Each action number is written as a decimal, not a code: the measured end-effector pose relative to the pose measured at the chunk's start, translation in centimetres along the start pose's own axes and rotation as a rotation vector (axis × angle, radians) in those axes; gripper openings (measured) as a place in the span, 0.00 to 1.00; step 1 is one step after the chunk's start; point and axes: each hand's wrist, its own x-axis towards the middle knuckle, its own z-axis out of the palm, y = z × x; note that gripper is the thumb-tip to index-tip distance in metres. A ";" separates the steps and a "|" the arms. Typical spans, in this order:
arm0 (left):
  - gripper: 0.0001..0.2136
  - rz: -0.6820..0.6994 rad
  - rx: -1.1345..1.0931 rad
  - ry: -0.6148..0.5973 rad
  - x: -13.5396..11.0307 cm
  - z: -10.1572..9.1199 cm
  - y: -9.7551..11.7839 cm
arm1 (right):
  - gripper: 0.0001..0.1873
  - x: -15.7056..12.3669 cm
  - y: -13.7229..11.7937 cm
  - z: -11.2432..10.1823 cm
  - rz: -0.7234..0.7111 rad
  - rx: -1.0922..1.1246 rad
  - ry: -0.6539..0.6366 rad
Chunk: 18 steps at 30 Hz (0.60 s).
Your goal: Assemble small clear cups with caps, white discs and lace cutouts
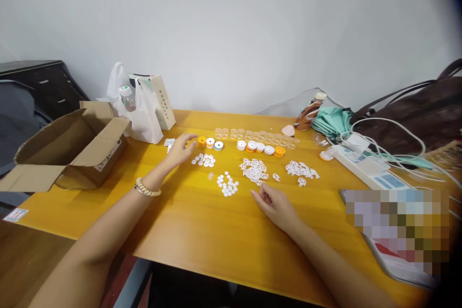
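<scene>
My left hand [181, 149] reaches over the left of the table with fingers apart and nothing in it. Its fingertips come close to an orange round cap [201, 141], first in a row with white caps [210, 142]. Beside its knuckles lie small silver packets [169, 142]. My right hand [277, 206] rests on the tabletop, fingers loosely curled, with nothing visible in them. Just beyond it lies a heap of white openwork plastic pieces [253, 171]. Small white discs [227, 186] are scattered between the hands, with larger white discs [204, 160] nearer my left hand.
Clear plastic cups [240, 134] line up behind the caps. A second heap of openwork pieces [301, 169] lies right. At left stand an open cardboard box [108, 161] and a plastic bag [144, 118]; at right, a power strip [371, 171], cables, a bottle [308, 113] and a partly blurred flat object [393, 264].
</scene>
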 end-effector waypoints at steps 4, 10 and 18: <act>0.12 0.031 0.006 -0.060 0.7 0.6 -0.4 | 0.18 -0.1 1.6 -0.3 -0.043 -0.030 0.094; 0.13 0.133 -0.043 -0.156 -2.8 -0.2 1.6 | 0.19 0.2 3.0 -1.2 -0.153 -0.110 0.157; 0.29 -0.117 0.378 -0.362 -13.2 0.2 2.6 | 0.18 0.2 2.6 -0.8 -0.170 -0.075 0.149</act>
